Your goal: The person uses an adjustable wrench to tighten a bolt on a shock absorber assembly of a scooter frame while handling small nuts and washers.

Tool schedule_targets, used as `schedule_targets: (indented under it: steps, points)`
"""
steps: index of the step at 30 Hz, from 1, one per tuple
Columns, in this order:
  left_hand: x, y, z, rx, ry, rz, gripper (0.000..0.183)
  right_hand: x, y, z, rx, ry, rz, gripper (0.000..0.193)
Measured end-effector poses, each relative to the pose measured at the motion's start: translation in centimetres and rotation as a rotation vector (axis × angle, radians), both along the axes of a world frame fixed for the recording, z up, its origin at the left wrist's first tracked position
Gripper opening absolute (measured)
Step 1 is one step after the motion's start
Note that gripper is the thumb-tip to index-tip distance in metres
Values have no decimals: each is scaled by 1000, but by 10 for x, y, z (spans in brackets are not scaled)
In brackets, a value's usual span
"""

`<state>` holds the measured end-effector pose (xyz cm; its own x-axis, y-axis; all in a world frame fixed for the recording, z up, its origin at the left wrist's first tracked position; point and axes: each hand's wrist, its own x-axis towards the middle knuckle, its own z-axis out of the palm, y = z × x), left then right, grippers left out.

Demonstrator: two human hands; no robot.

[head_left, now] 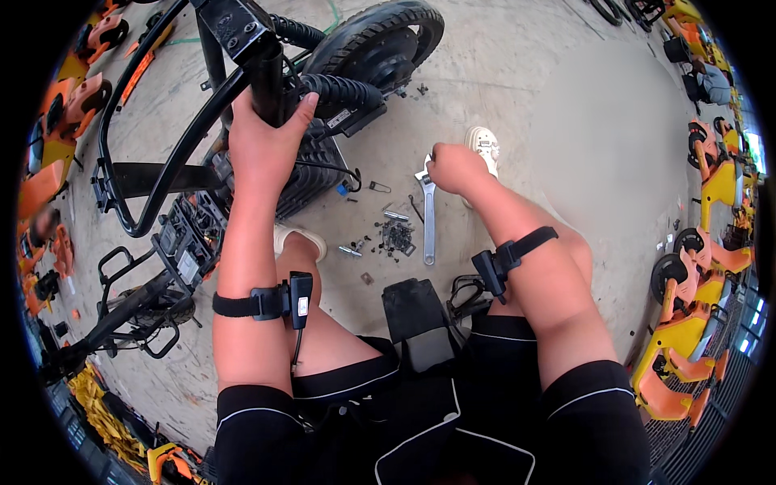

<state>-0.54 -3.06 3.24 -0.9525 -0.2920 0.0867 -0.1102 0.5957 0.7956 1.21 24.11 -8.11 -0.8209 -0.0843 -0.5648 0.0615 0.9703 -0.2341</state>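
Observation:
My left hand (pixel 265 147) is wrapped round a black upright tube (pixel 265 85) of a stripped-down scooter frame, its thumb lying toward a coil-spring shock absorber (pixel 343 90). Farther right, my right hand (pixel 457 168) is closed at the jaw end of a silver adjustable wrench (pixel 429 222), whose handle points back toward me. The fingertips there are partly hidden. Beside the wrench, a thin dark bent rod (pixel 416 208) lies on the floor. A pile of small dark screws and bolts (pixel 396 238) sits left of it, with silver sockets (pixel 350 251) close by.
The scooter's wheel (pixel 380 48) is at the far left, and its frame (pixel 174 250) stretches along my left side. A black pouch (pixel 416 311) rests between my legs. Orange and yellow vehicles (pixel 695 299) line the right; more stand at the left. A person (pixel 713 83) is at the far right.

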Motion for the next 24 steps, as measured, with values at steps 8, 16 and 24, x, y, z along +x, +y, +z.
schedule_targets:
  steps: [8,16,24]
  points:
    - [-4,-13,-5,52,37,-41,59,40,44,-103,51,-165,-208,34]
    - [-9,-9,-27,398,122,-145,51,118,30,-240,-81,-299,-329,33]
    - [-6,-10,-35,332,77,-31,58,114,-10,-279,-77,-179,-430,26]
